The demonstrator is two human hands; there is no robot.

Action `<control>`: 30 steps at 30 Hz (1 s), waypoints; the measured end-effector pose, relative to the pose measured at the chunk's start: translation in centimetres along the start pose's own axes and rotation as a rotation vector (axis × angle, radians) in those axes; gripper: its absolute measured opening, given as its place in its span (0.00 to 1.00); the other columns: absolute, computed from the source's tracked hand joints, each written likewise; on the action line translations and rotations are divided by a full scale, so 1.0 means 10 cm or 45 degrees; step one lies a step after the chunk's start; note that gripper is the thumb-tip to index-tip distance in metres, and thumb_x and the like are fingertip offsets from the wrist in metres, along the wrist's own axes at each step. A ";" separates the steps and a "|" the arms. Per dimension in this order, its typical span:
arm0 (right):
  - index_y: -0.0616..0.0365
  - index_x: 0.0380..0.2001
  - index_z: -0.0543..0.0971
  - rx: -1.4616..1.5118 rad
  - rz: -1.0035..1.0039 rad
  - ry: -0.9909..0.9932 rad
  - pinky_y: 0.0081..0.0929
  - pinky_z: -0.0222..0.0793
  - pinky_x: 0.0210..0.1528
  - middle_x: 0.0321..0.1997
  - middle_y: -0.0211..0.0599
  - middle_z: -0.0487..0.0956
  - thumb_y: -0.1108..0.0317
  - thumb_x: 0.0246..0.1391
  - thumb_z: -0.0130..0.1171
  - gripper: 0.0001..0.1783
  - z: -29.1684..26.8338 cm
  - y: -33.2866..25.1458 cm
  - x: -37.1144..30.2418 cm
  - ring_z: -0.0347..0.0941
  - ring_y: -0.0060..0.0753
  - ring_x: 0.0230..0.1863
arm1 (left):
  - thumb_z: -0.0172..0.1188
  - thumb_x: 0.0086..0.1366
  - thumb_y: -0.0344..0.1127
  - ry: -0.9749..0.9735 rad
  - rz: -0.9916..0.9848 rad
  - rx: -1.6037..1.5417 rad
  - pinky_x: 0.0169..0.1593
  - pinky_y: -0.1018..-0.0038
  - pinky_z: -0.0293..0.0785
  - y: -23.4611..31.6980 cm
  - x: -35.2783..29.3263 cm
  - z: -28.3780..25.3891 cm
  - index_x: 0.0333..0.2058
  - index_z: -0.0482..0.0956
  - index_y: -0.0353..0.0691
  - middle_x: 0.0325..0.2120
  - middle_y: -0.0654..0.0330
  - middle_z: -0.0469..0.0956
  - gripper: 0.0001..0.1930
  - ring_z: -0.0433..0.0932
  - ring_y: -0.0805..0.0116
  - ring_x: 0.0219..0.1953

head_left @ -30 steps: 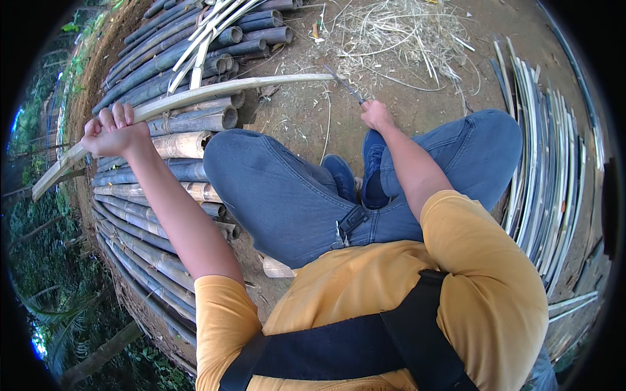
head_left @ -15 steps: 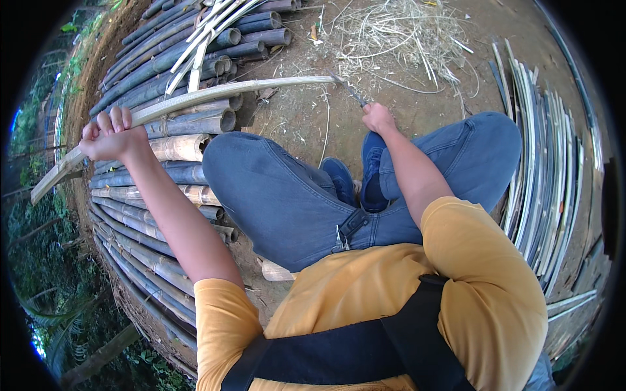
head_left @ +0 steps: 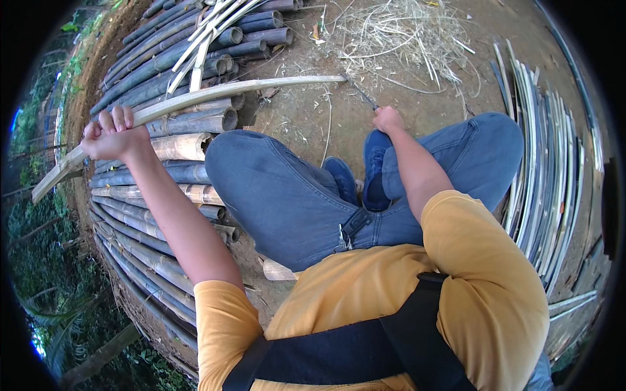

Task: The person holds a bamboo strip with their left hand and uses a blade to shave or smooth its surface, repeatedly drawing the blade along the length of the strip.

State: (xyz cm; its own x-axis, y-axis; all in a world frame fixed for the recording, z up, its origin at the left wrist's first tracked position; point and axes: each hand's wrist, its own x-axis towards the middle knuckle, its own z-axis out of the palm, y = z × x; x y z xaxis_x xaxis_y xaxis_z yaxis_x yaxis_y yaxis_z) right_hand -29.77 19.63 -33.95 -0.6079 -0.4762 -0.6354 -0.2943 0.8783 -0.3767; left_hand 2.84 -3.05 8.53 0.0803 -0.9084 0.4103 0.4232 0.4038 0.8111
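A long pale bamboo strip runs from the far left to the upper middle in a gentle bend. Near its left end, my left hand is closed around it, palm up, with part of the strip jutting out beyond the wrist. My right hand, in front of my shoes, grips a knife by its handle, which the fingers hide. The knife's thin dark blade points up and left, and its tip meets the strip's far end.
Stacked bamboo poles lie along the left, with split pale strips across the upper ones. Thin shavings are heaped on the dirt ground ahead. A bundle of long slats lies to my right. Greenery drops away beyond the poles.
My right hand and the knife have shifted slightly to the right and nearer to me. The strip's far end has moved a little to the right; my left hand is nearly still.
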 end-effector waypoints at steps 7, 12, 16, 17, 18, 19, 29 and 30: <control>0.58 0.46 0.79 0.330 -0.040 -0.353 0.40 0.78 0.38 0.43 0.46 0.82 0.56 0.61 0.46 0.21 0.07 0.27 0.51 0.82 0.45 0.39 | 0.40 0.57 0.42 -0.028 0.012 -0.054 0.13 0.79 0.42 -0.05 -0.03 0.15 0.15 0.50 0.52 0.08 0.70 0.52 0.14 0.48 0.77 0.08; 0.60 0.47 0.80 0.425 0.052 -0.165 0.36 0.76 0.27 0.40 0.47 0.83 0.54 0.63 0.45 0.23 0.09 0.13 0.39 0.81 0.41 0.31 | 0.42 0.57 0.42 0.039 0.106 -0.017 0.13 0.78 0.43 0.17 -0.04 0.02 0.15 0.51 0.51 0.08 0.70 0.53 0.15 0.49 0.76 0.09; 0.60 0.44 0.81 0.313 -0.024 0.415 0.38 0.75 0.32 0.33 0.45 0.83 0.52 0.63 0.46 0.24 0.04 0.20 0.52 0.80 0.43 0.26 | 0.43 0.57 0.41 0.054 0.146 -0.028 0.14 0.77 0.44 0.28 -0.02 0.13 0.15 0.50 0.51 0.08 0.70 0.53 0.15 0.49 0.76 0.09; 0.60 0.44 0.81 0.347 -0.040 0.474 0.38 0.75 0.33 0.32 0.45 0.83 0.52 0.63 0.46 0.24 0.01 0.18 0.50 0.80 0.43 0.26 | 0.43 0.57 0.41 0.065 0.159 -0.025 0.14 0.77 0.44 0.30 -0.03 0.14 0.14 0.50 0.51 0.08 0.70 0.53 0.16 0.49 0.76 0.09; 0.61 0.42 0.81 0.361 -0.075 0.350 0.38 0.74 0.31 0.30 0.45 0.83 0.52 0.63 0.46 0.24 -0.06 0.07 0.40 0.79 0.42 0.25 | 0.43 0.57 0.41 0.092 0.168 -0.025 0.14 0.77 0.44 0.31 -0.03 0.06 0.14 0.50 0.51 0.08 0.70 0.53 0.16 0.49 0.76 0.09; 0.62 0.40 0.81 0.374 -0.108 0.225 0.38 0.73 0.30 0.29 0.46 0.82 0.52 0.63 0.47 0.24 -0.14 -0.07 0.30 0.79 0.42 0.24 | 0.43 0.56 0.41 0.118 0.177 -0.025 0.14 0.77 0.44 0.34 -0.03 -0.01 0.14 0.49 0.51 0.08 0.70 0.53 0.16 0.49 0.76 0.09; 0.58 0.17 0.72 0.409 -0.122 -0.346 0.31 0.56 0.15 0.13 0.32 0.68 0.55 0.63 0.43 0.24 -0.61 -0.19 0.87 0.58 0.26 0.12 | 0.45 0.59 0.41 0.077 0.149 -0.140 0.12 0.79 0.46 0.14 0.03 -0.10 0.14 0.54 0.51 0.07 0.70 0.53 0.16 0.49 0.76 0.08; 0.57 0.18 0.72 0.499 -0.065 -0.354 0.30 0.55 0.14 0.13 0.31 0.68 0.55 0.63 0.42 0.24 -0.68 0.00 0.99 0.57 0.25 0.12 | 0.44 0.59 0.41 0.105 0.131 -0.144 0.13 0.79 0.45 0.11 0.01 -0.07 0.15 0.55 0.52 0.07 0.70 0.53 0.15 0.49 0.76 0.08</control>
State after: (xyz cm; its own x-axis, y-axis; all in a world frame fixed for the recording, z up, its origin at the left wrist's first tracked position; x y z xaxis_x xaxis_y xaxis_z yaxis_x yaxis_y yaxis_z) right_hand -40.81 15.16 -35.67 -0.3641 -0.5585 -0.7454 0.0137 0.7970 -0.6038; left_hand 3.91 -2.76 9.12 0.2004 -0.8705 0.4495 0.5072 0.4847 0.7126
